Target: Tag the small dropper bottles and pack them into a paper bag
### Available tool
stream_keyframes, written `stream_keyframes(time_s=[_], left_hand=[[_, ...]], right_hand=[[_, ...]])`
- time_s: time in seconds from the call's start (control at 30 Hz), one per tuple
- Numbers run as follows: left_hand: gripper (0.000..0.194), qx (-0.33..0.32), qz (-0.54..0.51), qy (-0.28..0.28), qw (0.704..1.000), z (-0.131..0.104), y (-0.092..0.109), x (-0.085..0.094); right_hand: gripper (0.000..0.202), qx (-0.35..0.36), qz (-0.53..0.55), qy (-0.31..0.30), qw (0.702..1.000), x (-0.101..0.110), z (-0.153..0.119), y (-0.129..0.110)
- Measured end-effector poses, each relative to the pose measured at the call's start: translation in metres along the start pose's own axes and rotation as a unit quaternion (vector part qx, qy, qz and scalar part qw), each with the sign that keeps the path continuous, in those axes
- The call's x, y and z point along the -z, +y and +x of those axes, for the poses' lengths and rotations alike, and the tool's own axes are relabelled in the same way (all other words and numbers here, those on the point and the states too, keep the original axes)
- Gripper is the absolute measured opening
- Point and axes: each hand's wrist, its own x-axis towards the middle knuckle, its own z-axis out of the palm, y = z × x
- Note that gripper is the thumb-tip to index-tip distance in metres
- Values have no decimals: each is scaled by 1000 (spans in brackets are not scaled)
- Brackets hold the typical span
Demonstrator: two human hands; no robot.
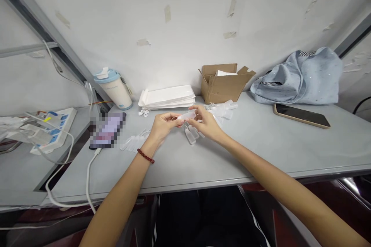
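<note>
Between both hands is a small translucent white plastic tag point(189, 115) with a thin loop of cord. My left hand point(164, 125) pinches its left end, where the cord is. My right hand point(208, 122) grips its right side between thumb and fingers. Under my hands, a few similar tags point(191, 135) lie on the table, partly covered by the right hand. More tags point(133, 142) are spread out to the left of my left wrist. A looser pile of them point(223, 111) lies behind my right hand.
On the grey table point(261, 150) are a stack of white envelopes point(168, 96), small white round pieces point(143, 113), a cardboard box point(222, 88), a tumbler point(114, 88), a charging phone point(108, 130), another phone point(301, 115) and a blue cloth bag point(301, 77). A power strip point(55, 131) sits left.
</note>
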Motion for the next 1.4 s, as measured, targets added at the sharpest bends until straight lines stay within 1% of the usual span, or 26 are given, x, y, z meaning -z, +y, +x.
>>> stream_keyframes(time_s=[0.07,0.17,0.27,0.43,0.53,0.63,0.77,0.9,0.97,1.03,1.13,1.23,1.3,1.4], left_hand=[[29,3,-6,0,1000,1,-1,1],[31,7,-10,-2,1000,1,-2,1],[31,11,-8,-7,1000,0,-1,1],[33,12,-9,-19,1000,-2,2,-1],[33,19,-12,-27,999,-1,0,-1],[35,33,-13,-35,999,1,-3,1],[37,48,-6,-49,998,1,-5,3],[44,63,13,-77,995,0,-4,2],[46,54,29,-78,995,-1,-3,1],[45,32,48,-67,996,-1,-3,-1],[38,-7,81,-44,996,-1,-3,-4],[33,-35,107,-27,993,-3,-3,-6],[31,-46,117,-24,992,-4,-3,-7],[33,-50,117,-28,991,-6,-1,-8]], right_hand=[[30,36,-15,4,999,1,1,2],[20,28,-10,-3,1000,3,1,3],[22,5,5,-22,1000,4,1,2],[46,-40,53,-43,997,4,1,-1],[44,-52,84,-38,994,3,2,-2],[37,-43,104,-29,993,2,2,-2],[38,-31,124,-26,991,0,3,2],[38,-28,132,-21,991,-1,3,4],[39,-33,129,-20,991,-1,3,3],[39,-42,125,-20,991,0,3,1],[41,-60,118,-12,991,1,2,-1],[49,-81,117,-3,990,2,3,0],[52,-91,119,-3,989,2,3,1],[52,-94,123,-6,988,1,3,2]])
